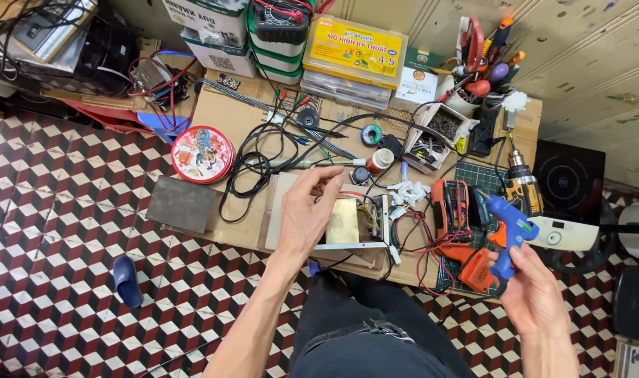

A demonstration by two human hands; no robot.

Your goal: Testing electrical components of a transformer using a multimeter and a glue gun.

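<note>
Left hand: my left hand [307, 210] lies flat and unclenched on the open metal box [347, 222], fingers spread over its near-left part, grasping nothing.
Right hand: my right hand [533, 294] is clenched around the handle of the blue glue gun [507, 231], nozzle pointing up and left.
Glue gun: raised above the right end of the cardboard sheet [221, 112], just beside the orange meter [451, 210].
Box: middle of the cardboard, red wires [417, 245] trailing from its right side.
Nearby: round red tin [202, 154] to the left, cordless drill [524, 183] behind the gun.
</note>
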